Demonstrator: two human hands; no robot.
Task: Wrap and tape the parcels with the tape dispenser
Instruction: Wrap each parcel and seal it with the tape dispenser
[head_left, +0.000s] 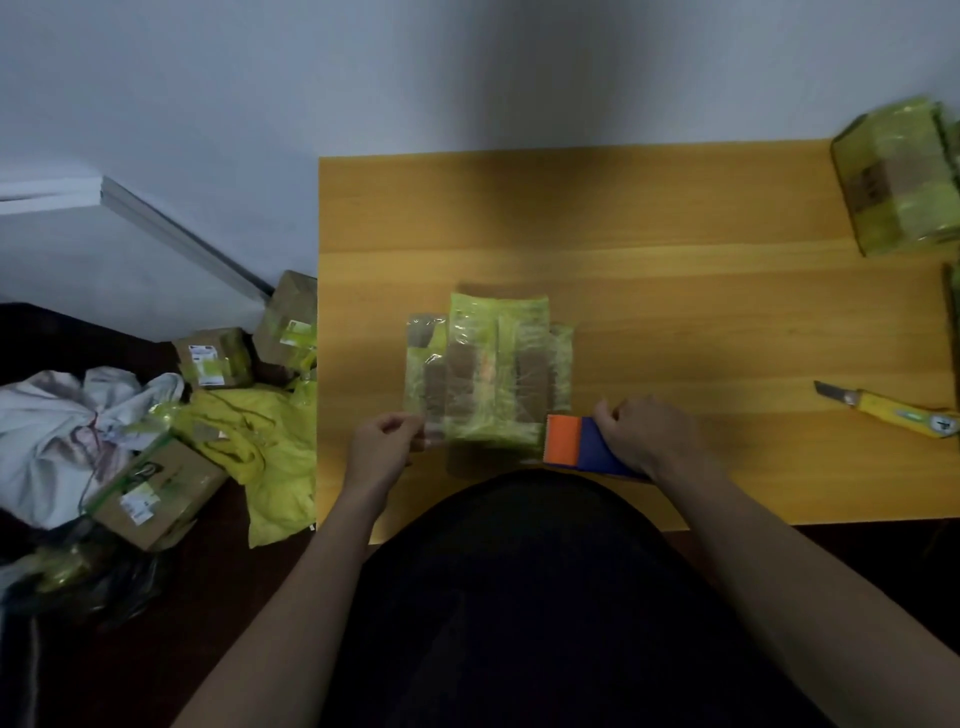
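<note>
I'd keep the strip taut and low as I draw it across the near edge of the parcel (488, 369), so it lies flat without creases over the green-yellow tape already there. My right hand (641, 434) is curled round the tape dispenser (576, 441), whose orange front sits just beside the parcel's near right corner. My left hand (384, 441) pinches what looks like the clear tape end at the near left corner. The parcel rests mid-tabletop (675, 312), just beyond both hands; a box cutter (888, 408) lies well apart, right
</note>
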